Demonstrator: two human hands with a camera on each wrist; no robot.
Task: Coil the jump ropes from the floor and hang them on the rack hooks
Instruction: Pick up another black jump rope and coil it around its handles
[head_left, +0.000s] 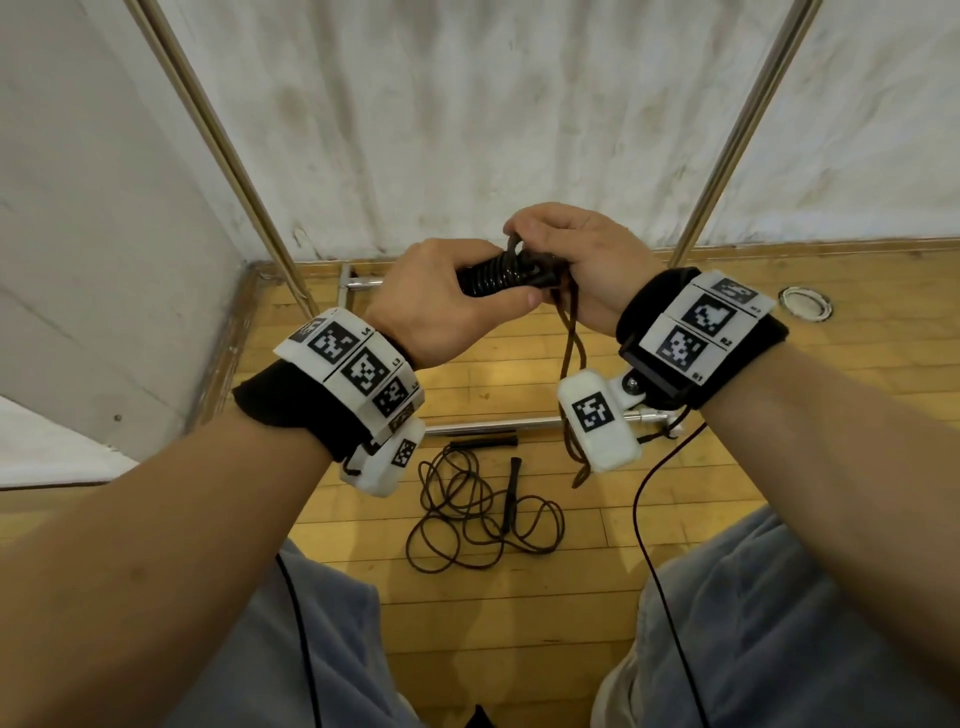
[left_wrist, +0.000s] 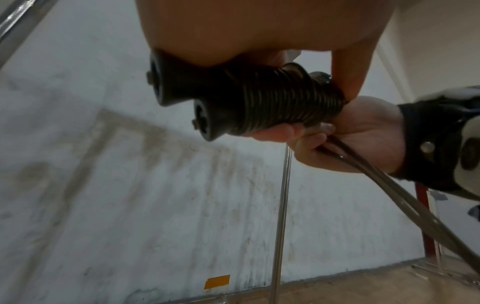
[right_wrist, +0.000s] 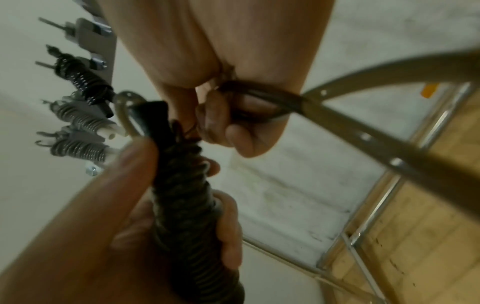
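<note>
The rack (head_left: 244, 171), the largest thing here, rises behind and to both sides of the hands as slanting metal poles, with base bars on the floor (head_left: 779, 415) below them. In the right wrist view its hook plate (right_wrist: 97, 41) stands beyond the hands, and three coiled ropes (right_wrist: 78, 117) hang there one under another, their long axes slanting down toward the hands.

Under the hands, between the person's knees, one loose rope (head_left: 467, 509) lies in a tangle on the floor; its two black handles (head_left: 511, 493) lie at the tangle's far edge, one along the base bar, the other pointing away from the person.

One bundle (head_left: 506, 278) is held between the hands: two black handles side by side with cord wound tightly round them. Its long axis runs left to right, level in the head view. In the left wrist view the two handle butts (left_wrist: 182, 98) point away from the right hand.

The left hand (head_left: 441, 306) is closed around the bundle, thumb along its near side. The right hand (head_left: 576, 260) is curled at the bundle's right end, fingers pinching the cord (left_wrist: 363, 164). From there a doubled length of cord hangs down below the right wrist.
</note>
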